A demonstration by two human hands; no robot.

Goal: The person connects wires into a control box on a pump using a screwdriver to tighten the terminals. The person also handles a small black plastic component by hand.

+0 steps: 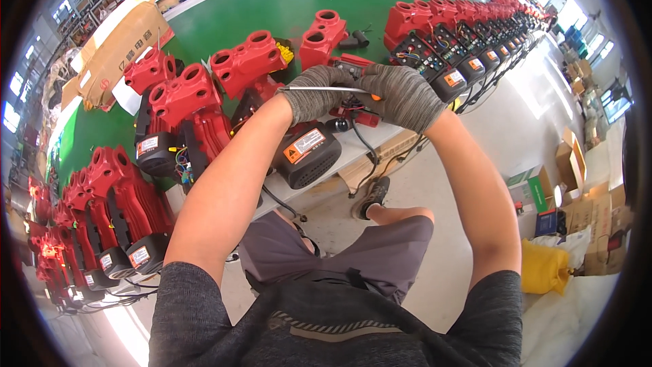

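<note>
My right hand (pixel 405 95), in a grey knitted glove, is closed around a screwdriver (pixel 319 88). Its thin metal shaft points left across the back of my left hand, and a bit of orange handle shows at the palm. My left hand (pixel 314 98), gloved alike, has its fingers curled in beside the right one; what they pinch is hidden. Both hands are over an opened red machine part (pixel 367 119) with loose wires at the bench edge. Left of it sits a black end cover (pixel 307 155) with an orange and white label. A black cable (pixel 367 146) hangs down below the hands.
Red machine housings (pixel 183 98) stand close on the left, more (pixel 115 197) at the far left. A long row of red units (pixel 435 17) runs off right along the green bench top (pixel 272 7). A cardboard sheet (pixel 122 47) lies back left. Cartons (pixel 587 221) and a yellow sack (pixel 543 266) are on the right floor.
</note>
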